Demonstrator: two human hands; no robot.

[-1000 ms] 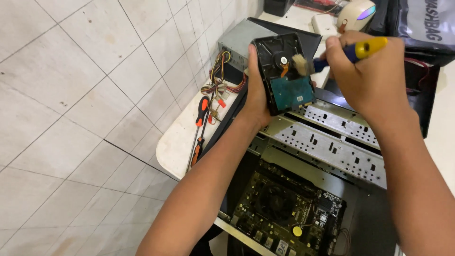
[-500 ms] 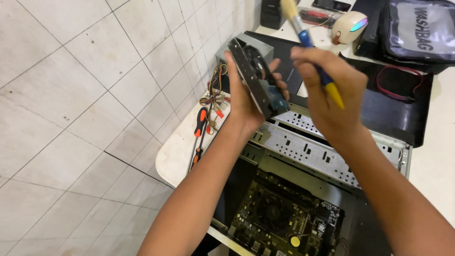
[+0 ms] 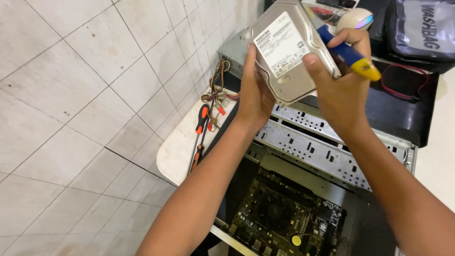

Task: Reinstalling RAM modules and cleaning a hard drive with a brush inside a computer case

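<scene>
Gripping a silver drive (image 3: 288,52) label-up with the left hand (image 3: 253,95), above the open case (image 3: 322,151). Steadying its right edge with the right hand (image 3: 339,85), fingers clamping a blue-yellow brush (image 3: 348,54).

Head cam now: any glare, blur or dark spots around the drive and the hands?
Head view: hard drive sharp, its metal lid bright but not blown out; left hand and right hand crisp, no motion blur; open computer case dim lower down, circuit board in shadow.
</scene>
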